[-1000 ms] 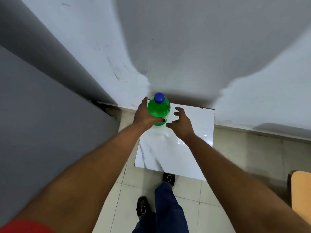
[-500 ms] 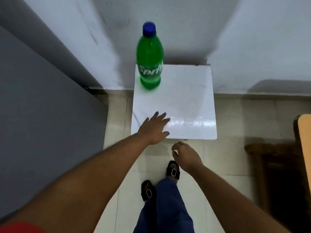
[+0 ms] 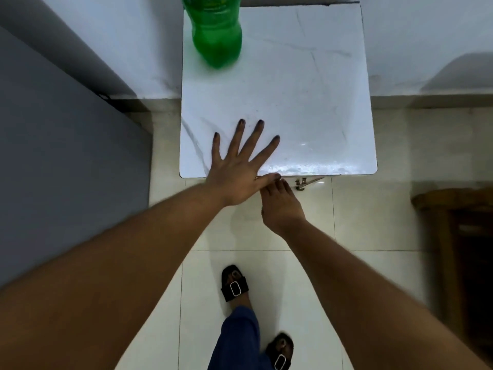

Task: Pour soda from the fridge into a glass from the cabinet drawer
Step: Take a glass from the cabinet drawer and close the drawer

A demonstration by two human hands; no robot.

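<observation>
A green soda bottle [image 3: 217, 36] stands upright at the far left corner of a small white marble-topped cabinet [image 3: 306, 89]; its cap is cut off by the top of the frame. My left hand [image 3: 237, 166] lies flat with fingers spread on the near left part of the cabinet top, well short of the bottle. My right hand [image 3: 280, 204] is just below the cabinet's front edge, fingers curled under it; what they touch is hidden. A small metal handle [image 3: 304, 182] sticks out below the front edge, right of that hand. No glass is in view.
A grey fridge side [image 3: 66, 156] fills the left. White walls meet behind the cabinet. The floor is pale tile [image 3: 373, 222]. A dark wooden piece of furniture [image 3: 458, 236] stands at the right. My sandalled feet [image 3: 234, 284] are on the floor in front.
My left hand let go of the bottle and drew back to the near part of the cabinet top. My right hand dropped below the front edge. The view tilted down and closer.
</observation>
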